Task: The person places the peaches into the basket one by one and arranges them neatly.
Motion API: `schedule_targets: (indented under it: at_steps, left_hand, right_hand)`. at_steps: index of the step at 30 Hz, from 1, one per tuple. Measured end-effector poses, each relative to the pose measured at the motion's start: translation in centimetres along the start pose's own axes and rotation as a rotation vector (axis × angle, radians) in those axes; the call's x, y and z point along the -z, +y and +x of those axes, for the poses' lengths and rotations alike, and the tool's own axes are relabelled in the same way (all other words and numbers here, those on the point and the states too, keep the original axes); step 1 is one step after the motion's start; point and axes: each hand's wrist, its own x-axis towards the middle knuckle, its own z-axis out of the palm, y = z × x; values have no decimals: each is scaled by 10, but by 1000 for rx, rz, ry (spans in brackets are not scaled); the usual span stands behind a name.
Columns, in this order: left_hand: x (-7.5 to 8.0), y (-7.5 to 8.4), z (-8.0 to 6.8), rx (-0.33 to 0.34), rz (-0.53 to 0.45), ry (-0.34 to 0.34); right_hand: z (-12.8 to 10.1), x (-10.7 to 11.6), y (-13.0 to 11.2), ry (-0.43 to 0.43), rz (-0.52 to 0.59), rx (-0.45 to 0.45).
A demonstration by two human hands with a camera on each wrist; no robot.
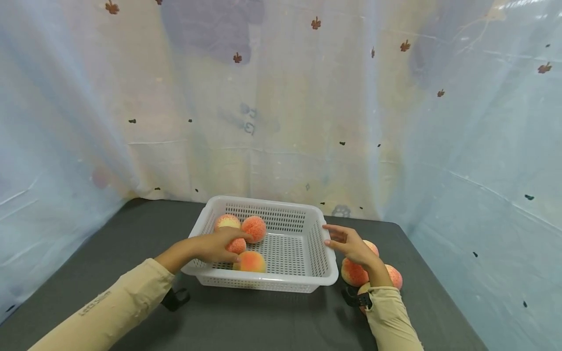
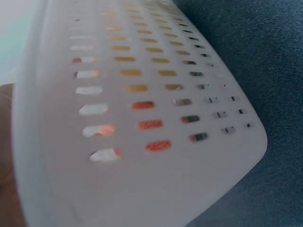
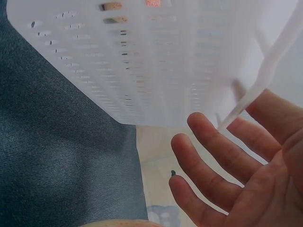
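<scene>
A white perforated plastic basket holds several peaches. My left hand reaches over its left rim, thumb and fingers around a red peach; the palm side of this hold is hidden. Close to those fingers lie an orange-red peach, a paler peach and a yellow-orange peach. The left wrist view mostly shows the basket's outer wall. At the right rim, my right hand touches the edge with loosely spread fingers; the right wrist view shows several fingers outside the wall.
Several more peaches lie on the dark table right of the basket, partly behind the right wrist. Each wrist carries a black strap. A pale printed curtain hangs behind and on both sides of the table.
</scene>
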Motion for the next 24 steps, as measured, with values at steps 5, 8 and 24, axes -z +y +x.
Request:
schedule_targets:
  at_steps: [5, 8, 24]
  left_hand:
    - [8, 0, -5, 29, -95, 34]
    - [12, 1, -9, 42, -152, 47]
    - [24, 1, -22, -2, -245, 216]
  right_hand:
    - [1, 1, 0, 12, -7, -20]
    - [2, 2, 0, 14, -4, -21]
    - [5, 0, 3, 8, 19, -26]
